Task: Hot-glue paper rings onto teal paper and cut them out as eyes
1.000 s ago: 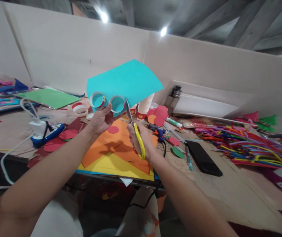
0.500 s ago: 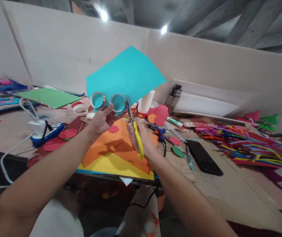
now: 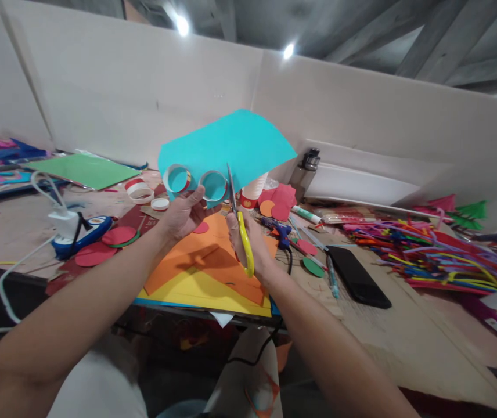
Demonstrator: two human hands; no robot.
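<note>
My left hand [image 3: 186,215] grips the lower edge of a turquoise sheet of paper [image 3: 235,139], held up above the table. Two short white-rimmed rings [image 3: 177,179], seemingly cut from paper cups, sit against the sheet's lower part; the thumb presses by the right one. My right hand [image 3: 248,241] is wrapped round yellow-handled scissors [image 3: 245,244], blades pointing up at the sheet just right of the right ring. Whether the blades are apart I cannot tell. Under both hands lie orange sheets [image 3: 205,255] and a yellow sheet [image 3: 196,293].
A blue glue gun [image 3: 281,231], a black phone [image 3: 357,277] and a heap of coloured pipe cleaners [image 3: 440,255] lie to the right. Stacked paper cups [image 3: 255,190] stand behind the sheet. On the left are a power strip [image 3: 83,235], red discs [image 3: 96,253] and a green sheet [image 3: 87,170].
The turquoise sheet has tilted and its top has dropped lower, with its far edge now curved. Both hands have shifted slightly to the right with the rings and scissors.
</note>
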